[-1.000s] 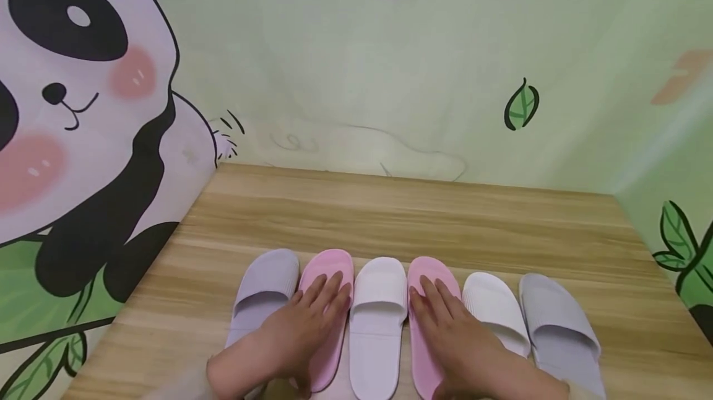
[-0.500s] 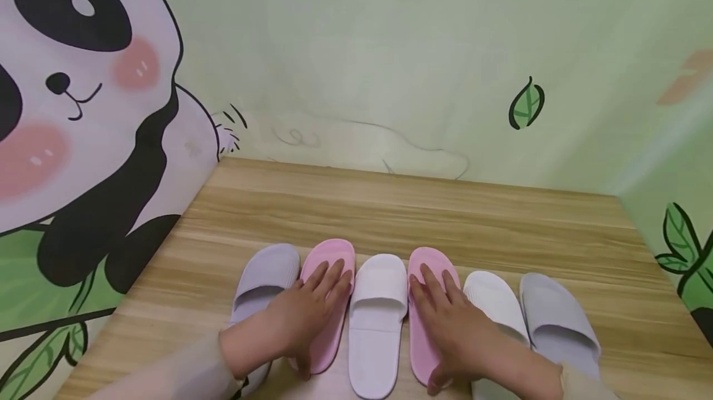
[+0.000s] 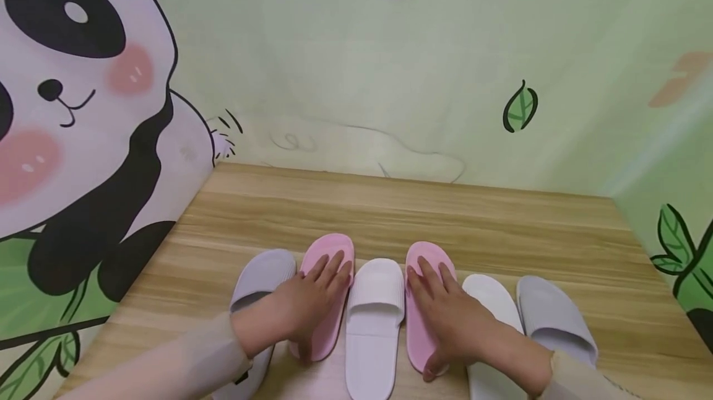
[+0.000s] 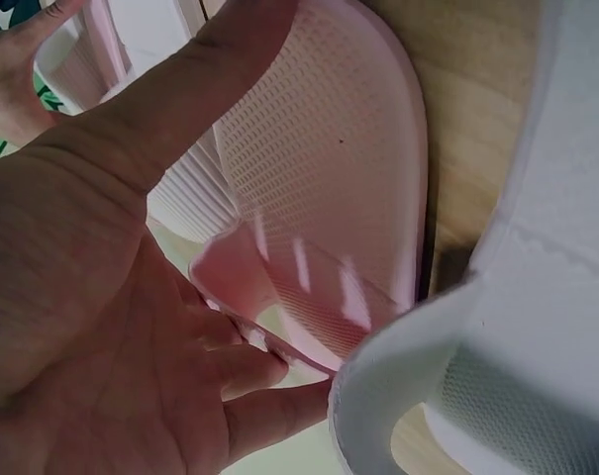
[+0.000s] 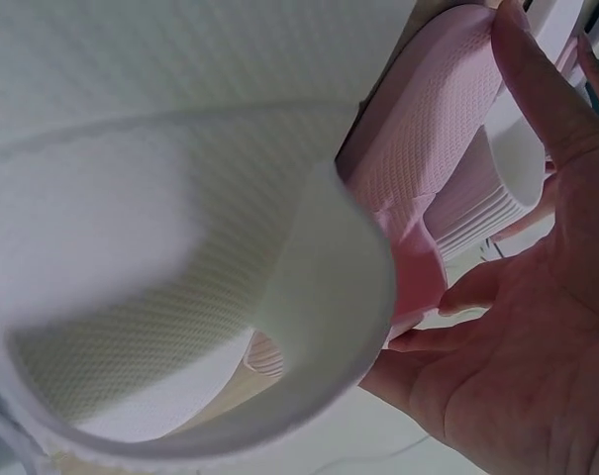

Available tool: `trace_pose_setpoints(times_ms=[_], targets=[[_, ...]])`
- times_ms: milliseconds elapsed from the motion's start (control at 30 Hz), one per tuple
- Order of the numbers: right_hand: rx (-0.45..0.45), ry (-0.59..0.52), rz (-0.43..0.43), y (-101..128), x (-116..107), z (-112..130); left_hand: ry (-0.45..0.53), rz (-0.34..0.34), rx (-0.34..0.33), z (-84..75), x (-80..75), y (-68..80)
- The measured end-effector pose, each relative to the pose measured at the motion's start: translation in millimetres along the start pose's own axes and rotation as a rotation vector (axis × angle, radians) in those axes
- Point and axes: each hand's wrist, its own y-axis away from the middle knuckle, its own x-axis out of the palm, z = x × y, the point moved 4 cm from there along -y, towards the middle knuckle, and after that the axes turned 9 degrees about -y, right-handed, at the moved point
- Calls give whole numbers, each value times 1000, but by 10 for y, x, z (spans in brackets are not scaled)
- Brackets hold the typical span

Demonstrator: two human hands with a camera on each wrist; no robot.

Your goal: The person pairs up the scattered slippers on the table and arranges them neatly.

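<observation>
Two pink slippers lay toes-far on the tabletop (image 3: 501, 226), a white slipper (image 3: 374, 316) between them. The left hand (image 3: 303, 308) lay flat on the left pink slipper (image 3: 328, 251), fingers spread, thumb at its near edge; the right hand (image 3: 453, 319) lay likewise on the right pink slipper (image 3: 426, 254).

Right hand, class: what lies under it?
Under the right hand lies a pink slipper; its toe and heel show. The strap is mostly covered. A white slipper lies beside it, partly hidden by the wrist.
</observation>
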Motion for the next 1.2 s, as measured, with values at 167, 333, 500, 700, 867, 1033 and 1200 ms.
trace_pose_setpoints(times_ms=[167, 333, 500, 700, 867, 1033, 1200], targets=[[0, 0, 18, -44, -5, -8, -13, 5, 6, 54, -3, -49], [-1, 12, 31, -116, -42, -23, -43, 14, 8, 111, 12, -155], [18, 20, 57, -182, -71, -61, -79, 45, -9, 160, -1, -265], [54, 6, 75, -252, -133, -103, -76, 48, -30, 199, -102, -359], [97, -8, 114, -302, -160, -136, -101, 80, -30, 220, -138, -463], [107, -31, 142, -355, -181, -169, -51, 125, -45, 263, -140, -559], [113, -34, 151, -425, -181, -200, 53, 148, -51, 307, -139, -601]])
